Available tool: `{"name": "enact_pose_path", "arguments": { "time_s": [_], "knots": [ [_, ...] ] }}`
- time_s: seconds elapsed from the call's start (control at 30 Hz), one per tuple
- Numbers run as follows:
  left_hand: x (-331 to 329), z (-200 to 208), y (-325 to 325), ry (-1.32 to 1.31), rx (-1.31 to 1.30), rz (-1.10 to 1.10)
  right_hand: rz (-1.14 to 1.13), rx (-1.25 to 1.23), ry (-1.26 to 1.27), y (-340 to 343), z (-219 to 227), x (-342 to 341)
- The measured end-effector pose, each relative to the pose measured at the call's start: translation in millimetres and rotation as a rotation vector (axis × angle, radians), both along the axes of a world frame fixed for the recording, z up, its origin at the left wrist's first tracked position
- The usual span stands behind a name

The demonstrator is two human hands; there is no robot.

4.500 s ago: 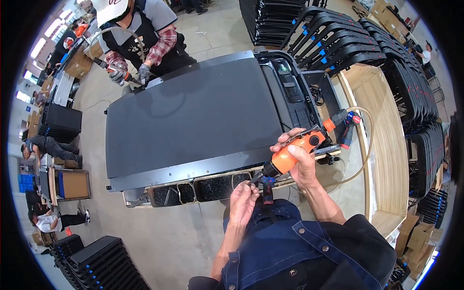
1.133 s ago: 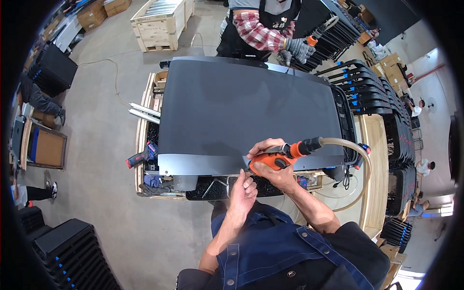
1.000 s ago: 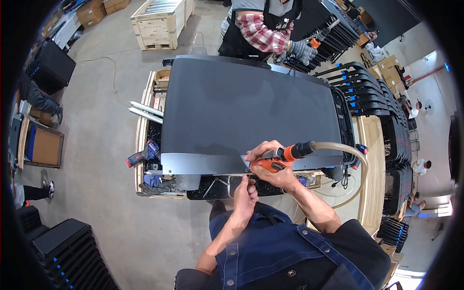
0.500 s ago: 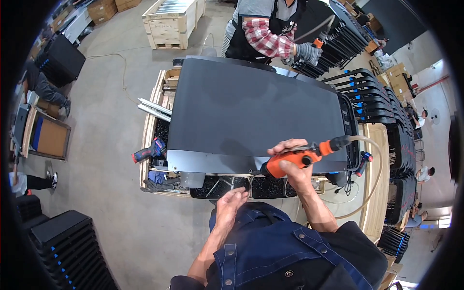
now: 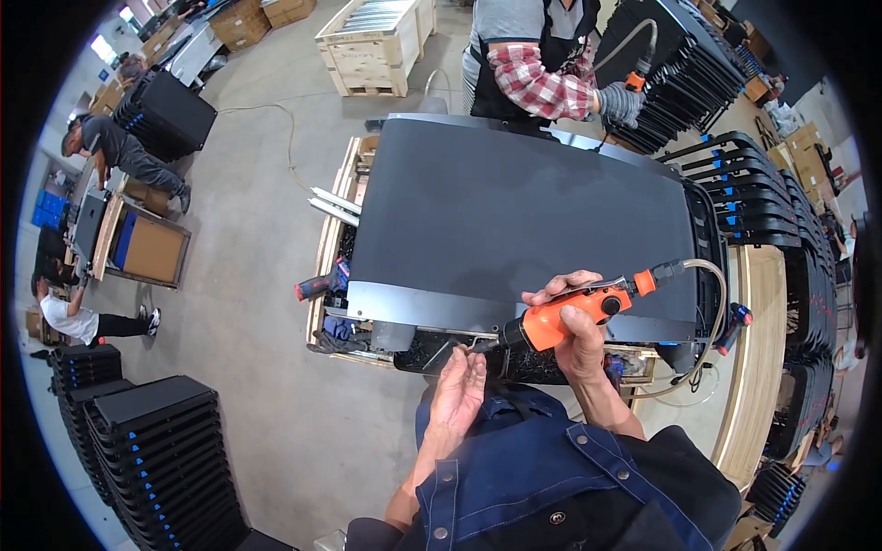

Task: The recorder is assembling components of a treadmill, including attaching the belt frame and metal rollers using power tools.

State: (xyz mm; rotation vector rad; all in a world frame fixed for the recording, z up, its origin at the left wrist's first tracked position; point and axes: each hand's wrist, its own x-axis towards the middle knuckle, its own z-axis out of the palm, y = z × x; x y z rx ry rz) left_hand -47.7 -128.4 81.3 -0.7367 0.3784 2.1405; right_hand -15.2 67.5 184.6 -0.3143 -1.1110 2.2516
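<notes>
My right hand (image 5: 585,347) is closed around an orange air screwdriver (image 5: 559,321), which is tilted with its dark tip pointing left. A clear hose (image 5: 718,292) runs from its back end. My left hand (image 5: 459,390) has its thumb and fingertips pinched at the driver's tip; what is between them is too small to make out. Just beyond both hands lies a long deck with a black belt (image 5: 524,211) and a grey metal side strip (image 5: 413,301). Black trays of small dark parts (image 5: 533,367) sit under its near edge, partly hidden by my hands.
Across the deck a co-worker's gloved hand (image 5: 622,106) holds another orange driver (image 5: 636,81). A red-and-blue power tool (image 5: 317,285) lies at the deck's left end. Stacked black frames (image 5: 749,188) stand right, black panels (image 5: 165,450) lower left, a wooden crate (image 5: 367,64) behind.
My left hand has risen from the parts trays to the driver's tip. The driver has come slightly nearer and lower. The whole view has shifted, so the deck appears farther right.
</notes>
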Motion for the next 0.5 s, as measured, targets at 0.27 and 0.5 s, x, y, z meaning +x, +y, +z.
{"name": "enact_pose_path", "arguments": {
  "time_s": [0.27, 0.5],
  "knots": [
    [-42.7, 14.5, -21.3, 0.123, -0.27, 0.051, -0.033, 0.037, 0.014, -43.2, -9.8, -43.2],
    [-113.5, -13.8, -65.9, -0.09, -0.038, 0.055, 0.079, 0.383, 0.035, -117.1, -10.8, -120.4]
  ]
}}
